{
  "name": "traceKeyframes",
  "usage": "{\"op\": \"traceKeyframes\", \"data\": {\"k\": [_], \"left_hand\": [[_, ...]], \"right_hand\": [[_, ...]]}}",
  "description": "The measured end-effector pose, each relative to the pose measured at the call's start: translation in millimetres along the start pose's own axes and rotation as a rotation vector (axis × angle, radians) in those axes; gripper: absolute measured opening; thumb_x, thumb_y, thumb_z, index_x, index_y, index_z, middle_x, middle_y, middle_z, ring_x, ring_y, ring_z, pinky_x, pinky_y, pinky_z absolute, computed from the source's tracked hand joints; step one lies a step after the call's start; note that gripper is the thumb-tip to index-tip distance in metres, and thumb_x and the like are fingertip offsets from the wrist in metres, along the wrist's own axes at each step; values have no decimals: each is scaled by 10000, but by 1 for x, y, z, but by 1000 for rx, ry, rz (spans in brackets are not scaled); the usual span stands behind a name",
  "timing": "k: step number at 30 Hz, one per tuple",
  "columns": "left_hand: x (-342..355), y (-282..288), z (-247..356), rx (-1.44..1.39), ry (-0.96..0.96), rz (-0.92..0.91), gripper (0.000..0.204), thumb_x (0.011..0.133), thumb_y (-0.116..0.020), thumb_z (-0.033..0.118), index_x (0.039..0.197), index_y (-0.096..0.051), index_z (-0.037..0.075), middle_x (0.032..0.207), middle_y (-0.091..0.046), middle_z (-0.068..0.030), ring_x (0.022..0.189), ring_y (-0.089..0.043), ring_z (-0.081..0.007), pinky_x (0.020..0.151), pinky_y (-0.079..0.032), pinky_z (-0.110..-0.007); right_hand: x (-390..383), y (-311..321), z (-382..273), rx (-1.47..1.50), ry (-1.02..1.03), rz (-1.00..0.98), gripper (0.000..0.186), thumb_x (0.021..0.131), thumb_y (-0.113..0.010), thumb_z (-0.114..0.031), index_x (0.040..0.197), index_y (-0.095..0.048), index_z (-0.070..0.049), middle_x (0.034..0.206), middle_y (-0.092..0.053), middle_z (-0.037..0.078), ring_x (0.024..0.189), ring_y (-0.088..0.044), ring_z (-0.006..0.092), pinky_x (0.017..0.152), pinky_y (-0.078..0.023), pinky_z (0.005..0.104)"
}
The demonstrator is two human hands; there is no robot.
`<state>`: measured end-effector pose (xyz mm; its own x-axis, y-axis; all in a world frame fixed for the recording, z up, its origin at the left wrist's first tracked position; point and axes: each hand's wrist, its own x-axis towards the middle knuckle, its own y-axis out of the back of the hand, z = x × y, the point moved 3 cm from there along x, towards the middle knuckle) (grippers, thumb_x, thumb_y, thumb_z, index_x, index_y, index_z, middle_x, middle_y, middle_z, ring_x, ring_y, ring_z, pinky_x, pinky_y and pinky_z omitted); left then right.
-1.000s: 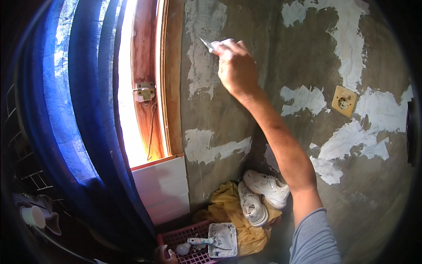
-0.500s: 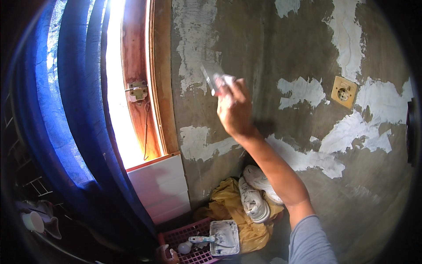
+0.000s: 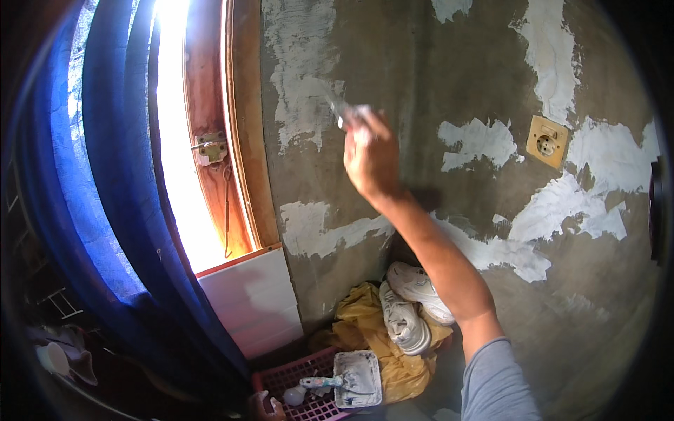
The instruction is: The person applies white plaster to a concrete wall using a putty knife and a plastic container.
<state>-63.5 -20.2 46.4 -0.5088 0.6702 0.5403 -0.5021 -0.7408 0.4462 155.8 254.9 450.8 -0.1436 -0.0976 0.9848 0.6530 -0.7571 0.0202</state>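
Note:
My right hand (image 3: 371, 158) is raised against the grey wall, closed around a putty knife (image 3: 339, 109). The knife's blade is blurred and lies at or close to the right edge of a white filler patch (image 3: 302, 70). At the lower edge, part of my left hand (image 3: 267, 405) shows beside a pink basket (image 3: 270, 382); what its fingers do is hard to make out. A white-smeared tray (image 3: 366, 396) rests over the basket. Across the tray lies a tool with a speckled bluish handle (image 3: 321, 382), next to a small whitish round object (image 3: 294, 396).
A blue curtain (image 3: 116, 175) hangs at left beside a bright opening and a wooden frame (image 3: 210, 84) with a metal latch (image 3: 210, 149). White shoes (image 3: 405, 323) sit on yellow-brown cloth (image 3: 361, 305). The right wall carries a socket (image 3: 546, 142) and more filler patches.
My right hand and the putty knife have shifted slightly up along the wall patch. The whole view has moved a little; the tray and basket lie as before.

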Motion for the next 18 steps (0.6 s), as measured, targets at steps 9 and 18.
{"op": "traceKeyframes", "data": {"k": [9,18], "left_hand": [[0,3,1,6,-5,-19,233,799,-641,-12,1028,-622,26,998,-605,-171,897,-603,-314,771,-505,-394],[-6,-6,-13,45,-34,-12,244,782,-663,-3,1020,-625,35,997,-613,-169,894,-606,-315,772,-502,-396]], "right_hand": [[-7,-3,-30,26,132,-105,265,735,-560,68,986,-630,21,907,-599,114,781,-561,285,714,-495,381],[15,-7,-23,-52,178,-87,279,739,-546,61,1004,-627,28,891,-580,118,787,-547,294,709,-484,387]]}}
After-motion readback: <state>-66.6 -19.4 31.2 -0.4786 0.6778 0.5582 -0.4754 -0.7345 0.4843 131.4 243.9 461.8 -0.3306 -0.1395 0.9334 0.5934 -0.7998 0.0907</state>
